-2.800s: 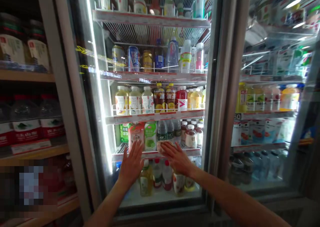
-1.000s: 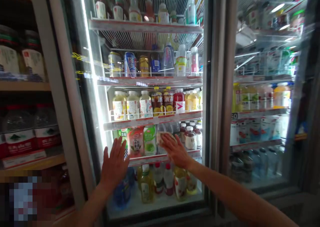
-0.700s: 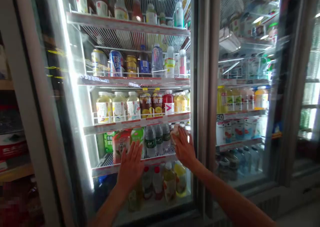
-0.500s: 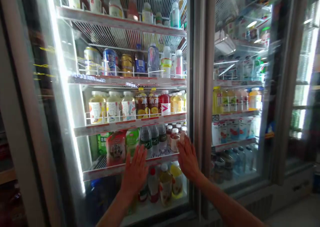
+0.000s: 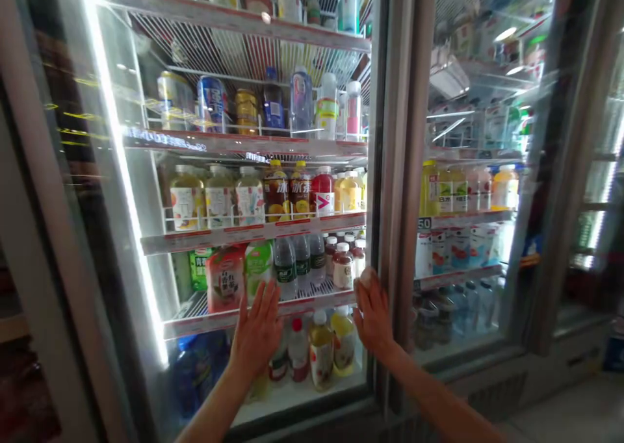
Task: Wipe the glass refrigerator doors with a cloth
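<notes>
Metal post (image 5: 407, 170): upright between two fridge doors; the places below are read from it, as the wearer sees them.
Glass door (image 5: 302, 401): left of the metal post, with the drinks behind it and both hands in front.
Cloth (image 5: 366, 276): just left of the metal post, a small pale part showing at the fingertips; the rest is covered.
Cloth's long axis: cannot tell; too little shows.
Right hand (image 5: 373, 313): close beside the metal post on its left, fingers pointing up; clearly the nearer hand to the cloth.
Right grip: fingers nearly straight over the cloth, seemingly pressing it to the glass; whether they also pinch it, I cannot tell.
Left hand (image 5: 256, 332): well left of the metal post, fingers up, palm towards the glass door.
Left grip: flat and wide, fingers extended, nothing seen in it.
Key relation: the cloth lies at the upper end of the right hand, by the door edge next to the metal post; the broad stretch of glass runs leftward, away from the post.
Small bottles (image 5: 343, 267): behind the glass, a little left of the metal post, near the cloth in view.
Green pouch (image 5: 258, 264): farther left of the metal post, just above the left hand in view.
Red pouch (image 5: 225, 284): farther left again.
</notes>
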{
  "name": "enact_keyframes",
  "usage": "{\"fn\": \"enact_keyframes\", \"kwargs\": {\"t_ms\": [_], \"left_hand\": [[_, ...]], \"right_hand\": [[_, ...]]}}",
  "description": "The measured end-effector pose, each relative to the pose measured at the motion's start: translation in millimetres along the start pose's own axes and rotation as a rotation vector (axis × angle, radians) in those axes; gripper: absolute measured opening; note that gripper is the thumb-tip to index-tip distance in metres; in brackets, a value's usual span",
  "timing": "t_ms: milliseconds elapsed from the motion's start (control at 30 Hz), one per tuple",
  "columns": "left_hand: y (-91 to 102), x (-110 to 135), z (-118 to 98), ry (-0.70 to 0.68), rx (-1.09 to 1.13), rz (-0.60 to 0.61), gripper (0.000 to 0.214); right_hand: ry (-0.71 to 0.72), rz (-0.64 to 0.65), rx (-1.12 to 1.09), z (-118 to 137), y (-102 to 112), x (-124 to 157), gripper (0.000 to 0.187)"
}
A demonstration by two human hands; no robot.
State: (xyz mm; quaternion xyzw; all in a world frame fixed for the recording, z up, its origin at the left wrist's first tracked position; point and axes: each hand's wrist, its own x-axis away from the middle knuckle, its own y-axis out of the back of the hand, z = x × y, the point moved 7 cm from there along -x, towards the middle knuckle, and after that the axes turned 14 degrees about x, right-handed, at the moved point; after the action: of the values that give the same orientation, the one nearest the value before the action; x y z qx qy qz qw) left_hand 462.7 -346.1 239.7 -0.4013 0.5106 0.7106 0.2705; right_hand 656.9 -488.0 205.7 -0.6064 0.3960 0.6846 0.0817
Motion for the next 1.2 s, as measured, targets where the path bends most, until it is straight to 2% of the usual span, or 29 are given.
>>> {"fn": "enact_keyframes", "kwargs": {"t_ms": [133, 200, 300, 467, 600, 633, 733, 767, 900, 1033, 1167, 1200], "left_hand": [[3.0, 5, 7, 0.032, 0.008, 0.019, 0.051], [3.6, 10, 9, 0.031, 0.001, 0.029, 0.050], [4.7, 21, 14, 0.024, -0.021, 0.033, 0.051], [12.1, 35, 25, 0.018, -0.073, 0.036, 0.052], [26.9, 41, 40, -0.013, -0.166, 0.012, 0.053], [30.9, 43, 45, -0.021, -0.200, 0.004, 0.054], [39.8, 49, 60, -0.024, -0.279, 0.002, 0.055], [42.3, 52, 65, -0.016, -0.292, 0.004, 0.054], [54.2, 60, 86, 0.038, -0.309, 0.023, 0.053], [69.1, 65, 107, 0.100, -0.312, 0.035, 0.053], [79.1, 69, 122, 0.114, -0.344, 0.065, 0.053], [81.7, 71, 126, 0.120, -0.352, 0.069, 0.052]], "right_hand": [[-0.027, -0.067, -0.034, 5, 13, -30, 0.065], [0.114, -0.048, -0.062, 24, 13, -31, 0.066], [0.338, -0.001, -0.089, 57, 11, -19, 0.061], [0.288, -0.067, -0.101, 76, 19, -23, 0.051], [0.547, -0.088, -0.165, 111, 24, -24, 0.050], [0.548, -0.093, -0.169, 117, 26, -28, 0.050], [0.381, -0.135, -0.169, 123, 31, -44, 0.050], [0.375, -0.152, -0.180, 128, 34, -46, 0.050], [0.571, -0.130, -0.232, 165, 40, -50, 0.054], [0.434, -0.119, -0.253, 182, 44, -68, 0.053], [0.698, -0.101, -0.317, 227, 51, -63, 0.054], [0.713, -0.092, -0.330, 236, 52, -64, 0.054]]}}
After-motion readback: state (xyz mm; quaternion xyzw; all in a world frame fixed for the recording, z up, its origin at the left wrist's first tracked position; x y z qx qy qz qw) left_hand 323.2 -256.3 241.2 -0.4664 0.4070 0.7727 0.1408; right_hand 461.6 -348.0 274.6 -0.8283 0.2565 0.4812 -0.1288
